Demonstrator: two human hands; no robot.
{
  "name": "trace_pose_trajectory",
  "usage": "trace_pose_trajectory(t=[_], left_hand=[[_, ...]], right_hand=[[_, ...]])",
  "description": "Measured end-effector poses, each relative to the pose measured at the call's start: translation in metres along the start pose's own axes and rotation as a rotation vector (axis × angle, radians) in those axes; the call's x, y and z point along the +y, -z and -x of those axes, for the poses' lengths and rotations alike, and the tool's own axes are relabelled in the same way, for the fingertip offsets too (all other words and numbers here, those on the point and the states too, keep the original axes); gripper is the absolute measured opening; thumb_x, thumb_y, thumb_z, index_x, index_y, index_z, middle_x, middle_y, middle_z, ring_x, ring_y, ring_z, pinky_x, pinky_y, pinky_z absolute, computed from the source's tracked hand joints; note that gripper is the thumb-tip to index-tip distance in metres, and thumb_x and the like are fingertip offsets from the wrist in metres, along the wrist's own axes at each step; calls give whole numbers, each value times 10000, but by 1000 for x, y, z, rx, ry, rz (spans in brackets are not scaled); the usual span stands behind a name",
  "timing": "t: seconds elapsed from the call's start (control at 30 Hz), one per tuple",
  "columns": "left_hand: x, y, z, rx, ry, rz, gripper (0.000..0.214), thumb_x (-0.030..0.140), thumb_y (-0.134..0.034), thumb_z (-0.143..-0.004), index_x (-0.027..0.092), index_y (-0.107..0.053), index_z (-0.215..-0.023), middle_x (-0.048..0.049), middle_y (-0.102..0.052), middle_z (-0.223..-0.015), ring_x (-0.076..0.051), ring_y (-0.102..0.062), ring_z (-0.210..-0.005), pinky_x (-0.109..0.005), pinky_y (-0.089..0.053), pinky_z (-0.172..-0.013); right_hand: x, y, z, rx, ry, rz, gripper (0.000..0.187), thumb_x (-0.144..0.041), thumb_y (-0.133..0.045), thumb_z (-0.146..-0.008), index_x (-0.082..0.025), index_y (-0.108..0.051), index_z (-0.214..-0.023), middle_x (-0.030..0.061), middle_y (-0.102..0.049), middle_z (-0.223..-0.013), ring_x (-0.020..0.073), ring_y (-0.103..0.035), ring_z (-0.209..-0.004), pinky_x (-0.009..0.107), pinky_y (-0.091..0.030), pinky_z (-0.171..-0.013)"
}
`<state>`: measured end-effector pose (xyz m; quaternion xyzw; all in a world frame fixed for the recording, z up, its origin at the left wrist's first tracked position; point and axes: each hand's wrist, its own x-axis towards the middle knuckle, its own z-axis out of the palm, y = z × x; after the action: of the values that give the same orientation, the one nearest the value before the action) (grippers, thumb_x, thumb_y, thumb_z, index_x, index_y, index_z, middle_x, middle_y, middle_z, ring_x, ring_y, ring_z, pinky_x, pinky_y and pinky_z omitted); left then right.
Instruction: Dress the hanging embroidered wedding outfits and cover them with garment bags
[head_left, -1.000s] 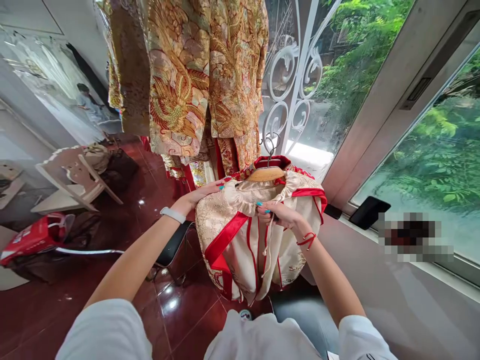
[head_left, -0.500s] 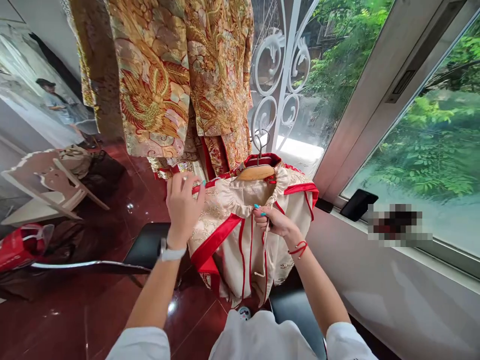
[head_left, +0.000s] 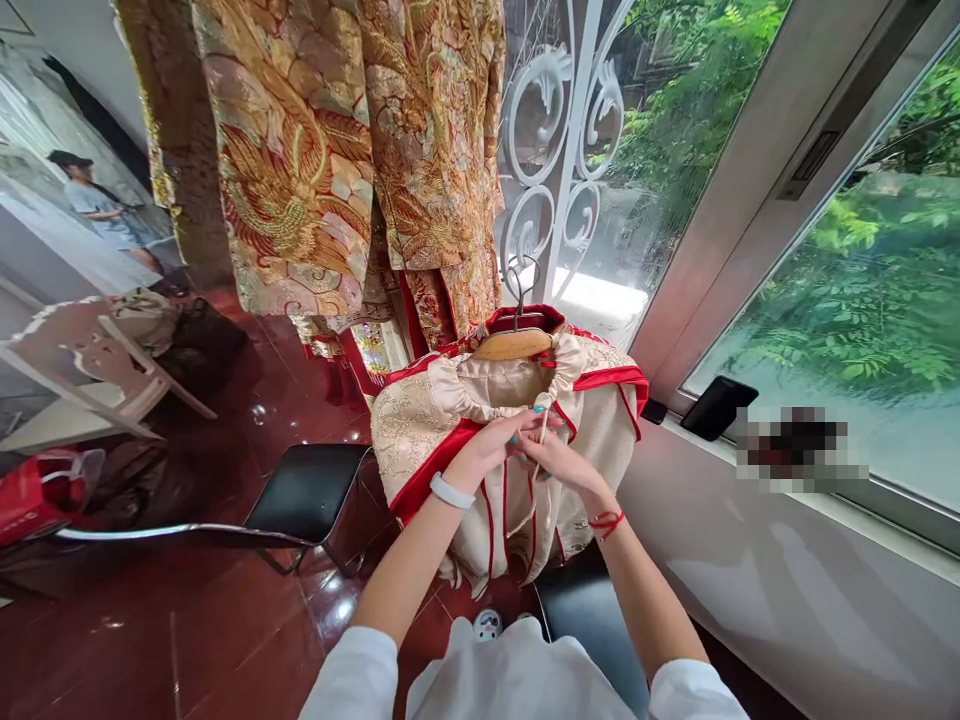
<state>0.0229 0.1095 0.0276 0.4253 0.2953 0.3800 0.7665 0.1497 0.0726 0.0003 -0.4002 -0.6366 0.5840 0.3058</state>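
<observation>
A cream brocade garment [head_left: 412, 430] with red trim hangs in front of me on a wooden hanger [head_left: 514, 345] with a metal hook. Its gathered neck edge carries a thin cream drawstring [head_left: 546, 490], whose loose ends dangle down the front. My left hand [head_left: 491, 445], with a pale watch band at its wrist, reaches across to the cord at the neckline. My right hand [head_left: 561, 460], wearing a red string bracelet, meets it there. The fingers of both hands overlap and close around the cord, and partly hide it.
Gold embroidered robes [head_left: 300, 200] hang behind. Black-seated chairs [head_left: 304, 490] stand left and below right. A phone [head_left: 720, 408] leans on the windowsill at right. A red bag [head_left: 37, 495] is at far left; a person [head_left: 97, 205] in a cap stands farther back.
My left hand has come down and right from the garment's shoulder to the cord, joining my right hand. The cord's loose ends have shifted.
</observation>
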Motion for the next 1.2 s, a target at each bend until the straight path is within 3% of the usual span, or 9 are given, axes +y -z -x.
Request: trace_pose_trajectory(t=[0.17, 0.27, 0.33, 0.5, 0.63, 0.83, 0.93, 1.07, 1.2], left_hand=[[3, -9, 3, -6, -15, 102, 387, 345, -808, -730, 173, -473, -643, 83, -359, -564, -30, -255, -455, -177, -217, -412], [6, -12, 8, -55, 32, 94, 349, 423, -738, -794, 167, -512, -724, 105, -272, -570, -28, -135, -443, -174, -112, -396], [4, -14, 8, -59, 35, 83, 342, 451, -718, -814, 171, -528, -768, 115, -227, -563, -36, -105, -439, -178, -94, -397], [-9, -17, 4, -48, -4, 136, 398, 488, -791, -758, 185, -565, -885, 125, -204, -551, -46, -98, -443, -168, -90, -409], [-12, -16, 3, -69, 1, 152, 455, 498, -833, -699, 182, -594, -924, 132, -202, -546, -43, -93, -442, -166, -87, -404], [-7, -14, 13, 2, -4, 79, 475, 537, -798, -736, 169, -632, -987, 133, -177, -545, -43, -86, -432, -183, -58, -409], [-7, -16, 18, -51, 16, 20, 529, 580, -798, -724, 162, -646, -1009, 131, -175, -554, -41, -84, -433, -186, -46, -416], [-11, -18, 18, -49, -25, 26, 577, 630, -798, -696, 159, -640, -989, 131, -173, -568, -37, -88, -437, -190, -41, -420], [-11, -15, 18, -6, -34, 24, 533, 601, -817, -690, 175, -606, -929, 132, -182, -560, -36, -96, -430, -193, -33, -420]], right_hand=[[30, 42, 50, 172, 24, 167, 292, -514, -679, -779, -242, -578, -803, 56, -608, -833, 225, -540, -750, 389, -482, -698], [26, 109, 63, 927, 223, 390, 417, -446, -692, -738, -237, -552, -1070, 130, -573, -1162, 296, -561, -1065, 461, -484, -898], [22, 152, 61, 1145, 313, 552, 436, -412, -664, -741, -218, -521, -1105, 138, -567, -1184, 288, -551, -1105, 457, -466, -943], [23, 204, 53, 844, 183, 770, 170, -375, -586, -799, -228, -510, -837, 23, -547, -744, 183, -515, -689, 341, -467, -686], [27, 202, 51, 810, 257, 676, 260, -399, -639, -775, -223, -516, -922, 67, -597, -927, 191, -553, -791, 316, -474, -689], [10, 206, 68, 676, 239, 807, 118, -253, -528, -770, -230, -449, -686, 25, -505, -717, 180, -437, -706, 333, -380, -690], [9, 214, 85, 774, 294, 730, 123, -274, -547, -751, -234, -450, -687, 25, -489, -725, 178, -436, -707, 323, -361, -662], [49, 195, 99, 851, 253, 559, 185, -369, -590, -734, -247, -452, -758, 12, -504, -701, 175, -446, -640, 317, -369, -605], [87, 170, 120, 786, 59, 782, 118, -330, -527, -733, -258, -462, -666, 49, -561, -637, 200, -453, -579, 346, -352, -589]])
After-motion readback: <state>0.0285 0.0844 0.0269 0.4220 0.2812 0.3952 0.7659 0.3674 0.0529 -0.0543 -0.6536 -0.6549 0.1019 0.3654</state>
